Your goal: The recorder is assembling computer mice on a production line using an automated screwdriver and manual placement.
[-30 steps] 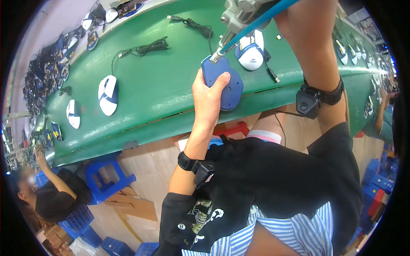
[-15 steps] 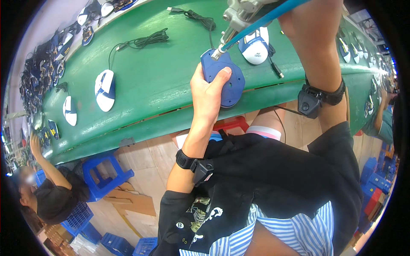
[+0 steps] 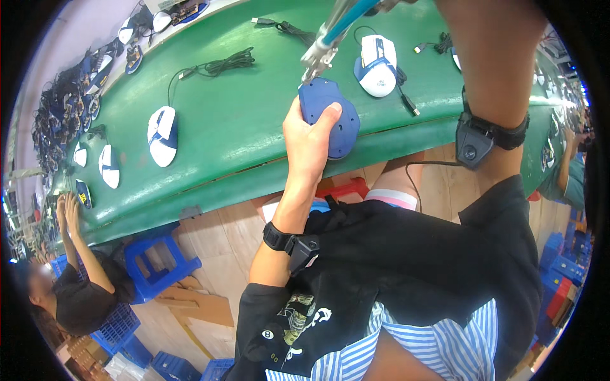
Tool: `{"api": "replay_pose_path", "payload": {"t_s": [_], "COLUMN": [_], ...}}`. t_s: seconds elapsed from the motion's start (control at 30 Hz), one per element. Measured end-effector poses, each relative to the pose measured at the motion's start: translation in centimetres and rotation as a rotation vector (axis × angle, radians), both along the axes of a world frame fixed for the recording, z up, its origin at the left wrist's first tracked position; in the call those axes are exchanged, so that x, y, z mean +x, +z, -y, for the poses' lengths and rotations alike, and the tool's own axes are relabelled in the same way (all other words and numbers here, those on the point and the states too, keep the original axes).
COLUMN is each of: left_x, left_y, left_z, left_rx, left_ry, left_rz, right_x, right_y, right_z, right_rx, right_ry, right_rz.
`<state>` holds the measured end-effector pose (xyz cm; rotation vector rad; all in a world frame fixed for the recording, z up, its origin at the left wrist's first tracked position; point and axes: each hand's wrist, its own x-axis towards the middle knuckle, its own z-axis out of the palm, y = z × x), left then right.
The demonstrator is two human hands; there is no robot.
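A blue computer mouse lies underside up in my left hand, the thumb pressed across its bottom and the fingers wrapped beneath it. Small screw holes dot its underside. Over the mouse's upper left corner slants a metal screwdriver head with a blue tube along it; its tip is at or just above that corner. My right hand is blurred and cut off by the top edge, its fingers hidden. Just right of the held mouse, a white and blue mouse rests top up on the green belt.
The green work surface carries more mice, such as one on the left, and coiled cables. Many cabled parts heap at far left. A co-worker sits there near a blue stool. Another works at far right.
The screwdriver tip has shifted left to the mouse's corner. My right forearm has moved right. Mice on the left have slid slightly right, and the co-worker's hands have come together.
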<state>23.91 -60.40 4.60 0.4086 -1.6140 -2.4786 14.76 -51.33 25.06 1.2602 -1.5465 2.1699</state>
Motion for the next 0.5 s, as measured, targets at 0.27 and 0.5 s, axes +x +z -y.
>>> {"api": "replay_pose_path", "payload": {"t_s": [0.27, 0.5], "left_x": [0.7, 1.0], "left_y": [0.1, 0.3], "left_z": [0.9, 1.3], "left_rx": [0.005, 0.004], "left_ry": [0.021, 0.014], "left_rz": [-0.002, 0.008], "right_x": [-0.2, -0.8], "right_y": [-1.7, -1.8], "right_z": [2.9, 2.9], "right_rx": [-0.013, -0.028], "right_ry": [-0.026, 0.149], "right_rz": [-0.192, -0.229]}}
